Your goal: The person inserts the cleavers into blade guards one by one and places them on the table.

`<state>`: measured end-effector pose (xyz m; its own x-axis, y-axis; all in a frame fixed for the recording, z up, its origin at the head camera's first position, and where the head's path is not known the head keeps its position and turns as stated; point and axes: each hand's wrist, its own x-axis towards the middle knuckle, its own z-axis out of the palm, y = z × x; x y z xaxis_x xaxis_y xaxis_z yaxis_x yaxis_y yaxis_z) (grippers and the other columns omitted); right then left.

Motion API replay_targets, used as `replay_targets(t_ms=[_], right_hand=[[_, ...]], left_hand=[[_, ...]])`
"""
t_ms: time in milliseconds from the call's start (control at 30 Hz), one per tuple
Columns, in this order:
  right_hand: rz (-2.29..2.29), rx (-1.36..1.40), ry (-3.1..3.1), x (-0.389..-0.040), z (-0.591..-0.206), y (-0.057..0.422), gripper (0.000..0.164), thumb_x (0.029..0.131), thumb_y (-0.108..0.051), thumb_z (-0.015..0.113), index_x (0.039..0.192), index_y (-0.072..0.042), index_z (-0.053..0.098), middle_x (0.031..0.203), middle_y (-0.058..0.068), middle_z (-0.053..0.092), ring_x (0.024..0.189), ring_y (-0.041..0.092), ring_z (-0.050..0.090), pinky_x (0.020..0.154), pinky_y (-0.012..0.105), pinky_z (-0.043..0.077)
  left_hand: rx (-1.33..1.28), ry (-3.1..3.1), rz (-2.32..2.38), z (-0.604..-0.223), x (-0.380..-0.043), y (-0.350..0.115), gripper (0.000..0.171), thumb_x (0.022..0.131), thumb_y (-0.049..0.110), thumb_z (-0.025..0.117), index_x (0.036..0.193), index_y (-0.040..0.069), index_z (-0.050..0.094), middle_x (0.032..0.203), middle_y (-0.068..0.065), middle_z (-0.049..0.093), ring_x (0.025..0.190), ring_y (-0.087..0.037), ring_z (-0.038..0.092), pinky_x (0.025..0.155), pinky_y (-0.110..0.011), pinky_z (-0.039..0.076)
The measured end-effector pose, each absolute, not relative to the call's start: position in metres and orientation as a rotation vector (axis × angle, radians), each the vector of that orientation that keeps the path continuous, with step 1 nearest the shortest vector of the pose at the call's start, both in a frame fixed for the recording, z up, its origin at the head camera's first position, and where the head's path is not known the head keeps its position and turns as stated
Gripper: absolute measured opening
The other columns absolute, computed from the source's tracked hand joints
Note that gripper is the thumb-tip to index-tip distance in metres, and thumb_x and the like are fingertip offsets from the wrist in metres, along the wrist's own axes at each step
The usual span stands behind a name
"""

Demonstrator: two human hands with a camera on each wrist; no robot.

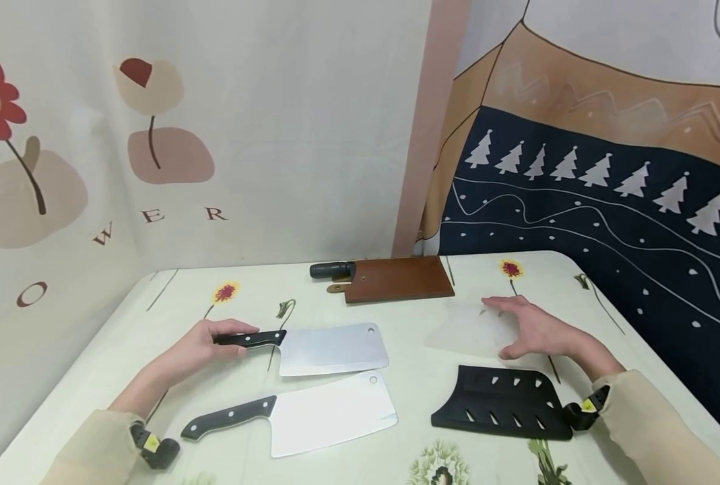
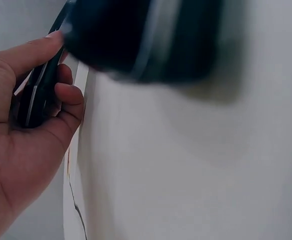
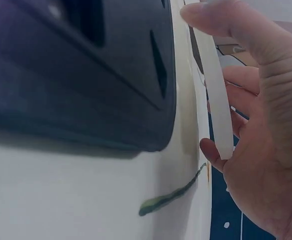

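My left hand (image 1: 205, 347) grips the black riveted handle of a cleaver (image 1: 334, 350), whose blade points right. In the left wrist view, thumb and fingers curl round that handle (image 2: 36, 97). A second cleaver (image 1: 332, 414) lies just nearer, its black handle also to the left. On the other side, my right hand (image 1: 532, 330) holds a translucent white blade cover (image 1: 469, 330) by its right end. The right wrist view has the cover (image 3: 216, 90) edge-on between thumb and fingers. Close in front of that hand lies a black slotted blade sheath (image 1: 505, 403).
At the back of the table (image 1: 178, 310) lies a brown sheath (image 1: 402, 278) with a black-handled knife (image 1: 331, 270) in it. Printed curtains (image 1: 311, 135) hang behind the table and along its right side.
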<state>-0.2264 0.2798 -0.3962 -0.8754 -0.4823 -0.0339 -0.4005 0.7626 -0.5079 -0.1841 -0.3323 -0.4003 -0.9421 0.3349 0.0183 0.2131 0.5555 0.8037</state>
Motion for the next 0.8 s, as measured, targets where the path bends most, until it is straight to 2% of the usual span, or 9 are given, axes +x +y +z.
replay_targets(t_ms=[200, 433, 600, 667, 800], right_hand=[[-0.743, -0.734, 2.815, -0.227, -0.395, 0.278, 0.096, 0.068, -0.028, 0.091, 0.149, 0.002, 0.049, 0.152, 0.027, 0.043, 0.138, 0.047, 0.034, 0.105, 0.067, 0.036], [-0.772, -0.826, 2.808, -0.224, -0.389, 0.271, 0.096, 0.066, -0.029, 0.091, 0.147, 0.001, 0.051, 0.151, 0.026, 0.043, 0.137, 0.047, 0.035, 0.104, 0.069, 0.036], [-0.801, -0.839, 2.776, -0.222, -0.385, 0.264, 0.095, 0.067, -0.028, 0.091, 0.148, -0.001, 0.051, 0.152, 0.024, 0.043, 0.137, 0.045, 0.035, 0.103, 0.068, 0.037], [-0.806, -0.847, 2.771, -0.221, -0.384, 0.261, 0.094, 0.067, -0.027, 0.090, 0.149, -0.001, 0.051, 0.152, 0.024, 0.042, 0.137, 0.044, 0.035, 0.103, 0.067, 0.038], [-0.823, -0.885, 2.762, -0.218, -0.379, 0.255, 0.095, 0.067, -0.027, 0.090, 0.149, -0.002, 0.051, 0.152, 0.023, 0.042, 0.137, 0.044, 0.036, 0.101, 0.065, 0.040]], left_hand=[[0.417, 2.649, 1.376, -0.398, -0.184, -0.329, 0.043, 0.087, 0.012, 0.080, 0.129, 0.006, 0.071, 0.130, -0.012, 0.067, 0.114, -0.011, 0.058, 0.090, -0.022, 0.048], [0.424, 2.622, 1.466, -0.395, -0.184, -0.323, 0.044, 0.090, 0.007, 0.076, 0.132, 0.001, 0.068, 0.138, -0.021, 0.060, 0.115, -0.008, 0.056, 0.088, -0.024, 0.051], [0.368, 2.661, 1.472, -0.393, -0.186, -0.315, 0.042, 0.092, 0.011, 0.076, 0.133, 0.004, 0.068, 0.138, -0.016, 0.062, 0.112, -0.011, 0.057, 0.084, -0.026, 0.050], [0.344, 2.675, 1.477, -0.392, -0.188, -0.312, 0.042, 0.092, 0.013, 0.076, 0.133, 0.006, 0.069, 0.132, -0.014, 0.065, 0.105, -0.015, 0.057, 0.079, -0.028, 0.049], [0.313, 2.654, 1.508, -0.388, -0.190, -0.307, 0.043, 0.093, 0.014, 0.076, 0.134, 0.005, 0.067, 0.099, -0.010, 0.067, 0.076, -0.016, 0.048, 0.065, -0.029, 0.040]])
